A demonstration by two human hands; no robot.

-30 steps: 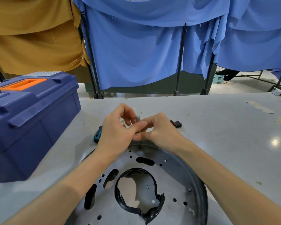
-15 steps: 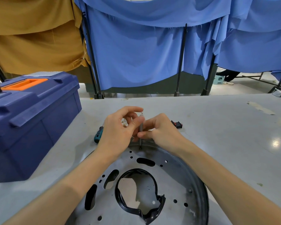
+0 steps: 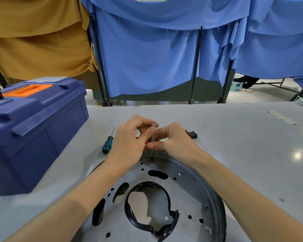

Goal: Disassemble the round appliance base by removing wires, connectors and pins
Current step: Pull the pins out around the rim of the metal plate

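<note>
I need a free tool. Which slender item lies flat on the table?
The teal-handled screwdriver, left of the left hand; that and the right hand hold the grey rod upright on the round base.

The round base (image 3: 187,187) is lying on the table (image 3: 243,145) before me, a pin (image 3: 153,135) standing at its far rim; toolbox (image 3: 35,130) sitting left, screwdriver (image 3: 108,144) and connector (image 3: 191,134) lying behind.

Round metal base (image 3: 191,189) flat; grey pin (image 3: 153,136) upright, prob. in far-rim hole
</note>
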